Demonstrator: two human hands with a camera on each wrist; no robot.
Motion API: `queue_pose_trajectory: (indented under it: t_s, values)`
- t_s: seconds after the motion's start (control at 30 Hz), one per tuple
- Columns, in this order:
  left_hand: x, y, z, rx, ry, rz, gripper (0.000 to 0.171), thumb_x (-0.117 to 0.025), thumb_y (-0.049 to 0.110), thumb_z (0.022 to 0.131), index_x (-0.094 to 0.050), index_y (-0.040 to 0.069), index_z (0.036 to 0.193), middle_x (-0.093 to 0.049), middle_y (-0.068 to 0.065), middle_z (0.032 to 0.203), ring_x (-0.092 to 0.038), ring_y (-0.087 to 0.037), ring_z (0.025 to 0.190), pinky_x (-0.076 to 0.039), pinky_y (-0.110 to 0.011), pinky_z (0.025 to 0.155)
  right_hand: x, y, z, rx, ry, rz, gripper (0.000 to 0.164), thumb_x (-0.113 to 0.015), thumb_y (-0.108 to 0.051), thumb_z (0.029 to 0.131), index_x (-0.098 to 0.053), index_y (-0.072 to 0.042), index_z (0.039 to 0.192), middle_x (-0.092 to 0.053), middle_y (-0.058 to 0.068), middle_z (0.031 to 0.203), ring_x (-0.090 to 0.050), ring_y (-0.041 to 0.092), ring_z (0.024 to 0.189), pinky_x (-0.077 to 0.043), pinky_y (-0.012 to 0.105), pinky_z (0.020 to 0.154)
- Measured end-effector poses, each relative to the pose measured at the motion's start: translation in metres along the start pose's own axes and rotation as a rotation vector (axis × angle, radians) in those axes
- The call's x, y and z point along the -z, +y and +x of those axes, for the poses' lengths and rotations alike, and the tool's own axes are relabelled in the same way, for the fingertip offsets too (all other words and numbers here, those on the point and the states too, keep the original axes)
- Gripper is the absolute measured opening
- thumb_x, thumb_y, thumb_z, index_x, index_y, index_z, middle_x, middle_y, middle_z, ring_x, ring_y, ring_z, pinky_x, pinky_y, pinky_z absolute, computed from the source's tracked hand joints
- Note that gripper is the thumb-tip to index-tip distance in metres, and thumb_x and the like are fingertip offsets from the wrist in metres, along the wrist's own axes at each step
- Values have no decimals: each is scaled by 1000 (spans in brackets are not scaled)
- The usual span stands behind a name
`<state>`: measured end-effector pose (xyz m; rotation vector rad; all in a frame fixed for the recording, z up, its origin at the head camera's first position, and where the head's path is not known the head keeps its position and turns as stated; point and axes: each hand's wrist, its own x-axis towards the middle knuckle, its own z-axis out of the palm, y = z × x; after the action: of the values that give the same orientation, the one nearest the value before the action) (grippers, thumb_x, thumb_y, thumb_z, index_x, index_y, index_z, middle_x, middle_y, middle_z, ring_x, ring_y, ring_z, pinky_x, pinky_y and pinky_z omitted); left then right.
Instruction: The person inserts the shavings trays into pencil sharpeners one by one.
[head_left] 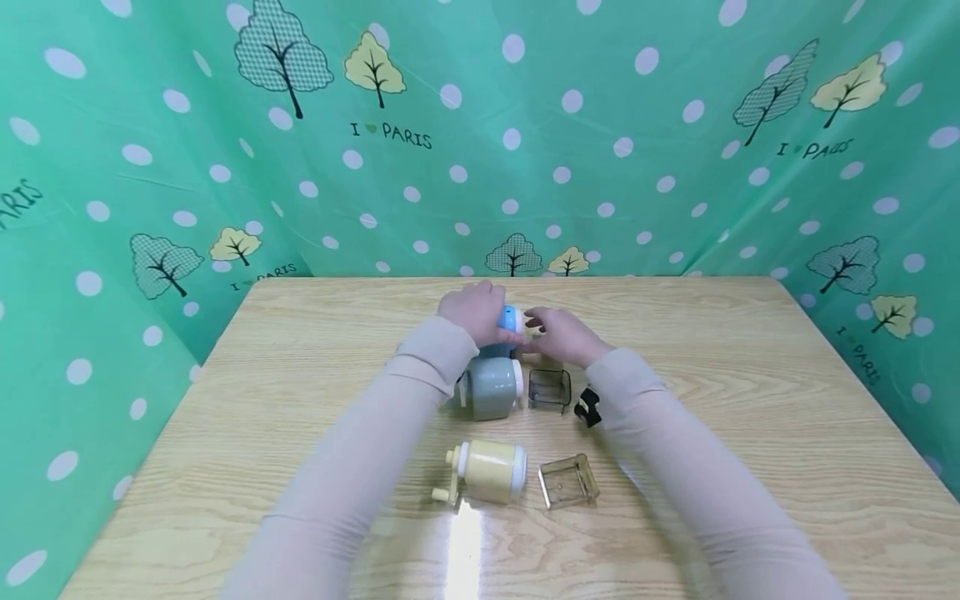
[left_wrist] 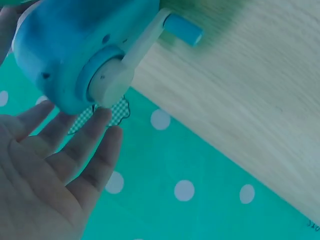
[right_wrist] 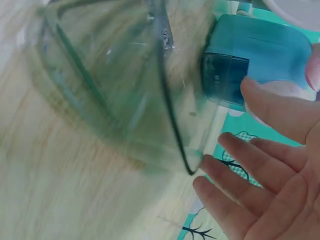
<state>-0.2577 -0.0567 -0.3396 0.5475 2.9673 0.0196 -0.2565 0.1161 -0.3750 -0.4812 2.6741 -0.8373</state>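
My left hand [head_left: 474, 315] grips a blue crank pencil sharpener [head_left: 512, 318] at the back of the table. Its crank handle [left_wrist: 145, 45] and blue knob show in the left wrist view, above my extended fingers [left_wrist: 87, 145]. At the sharpener's white end is my right hand [head_left: 564, 335], fingers spread. In the right wrist view its thumb overlaps the sharpener's dark blue drawer [right_wrist: 225, 75]. A grey pencil sharpener [head_left: 493, 388] lies just in front, with a clear dark-rimmed drawer [head_left: 550, 407] to its right.
Closer to me lies a yellow crank pencil sharpener [head_left: 491, 471], with its clear tan drawer [head_left: 591, 482] out beside it. A small black piece [head_left: 588, 408] shows by my right sleeve. Green printed cloth [head_left: 465, 192] hangs behind the table's back edge.
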Motion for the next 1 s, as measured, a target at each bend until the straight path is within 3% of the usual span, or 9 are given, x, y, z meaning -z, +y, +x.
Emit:
queue_pose_trajectory:
  t_s: [0.2, 0.33, 0.63, 1.0]
  values:
    - [14, -3, -6, -113, 91, 71, 78, -52, 64, 89, -57, 9, 144, -62, -10, 138, -60, -28, 122, -53, -43, 96, 7, 1, -9, -6, 57, -47, 66, -70, -21, 89, -49, 6, 146, -60, 25, 139, -56, 42, 127, -43, 54, 107]
    - [25, -5, -12, -200, 168, 89, 67, -52, 57, 93, -62, 9, 139, -65, -10, 134, -60, -28, 120, -49, -42, 101, 11, 4, -17, 4, 112, -70, 61, -69, -23, 90, -54, 4, 142, -63, 23, 136, -57, 42, 125, -44, 55, 106]
    - [37, -10, -28, -288, 293, 63, 56, -53, 51, 96, -69, 8, 126, -69, -9, 124, -62, -27, 110, -52, -40, 92, 18, 8, -33, 58, 243, -24, 61, -69, -35, 90, -60, 1, 138, -65, 21, 133, -59, 39, 122, -46, 55, 103]
    - [40, -7, -44, -405, 458, 100, 54, -52, 52, 96, -71, 7, 120, -72, -7, 112, -64, -24, 96, -56, -35, 79, 23, 9, -54, 78, 313, 95, 79, -71, -54, 82, -57, -3, 141, -63, 18, 137, -55, 40, 125, -44, 56, 104]
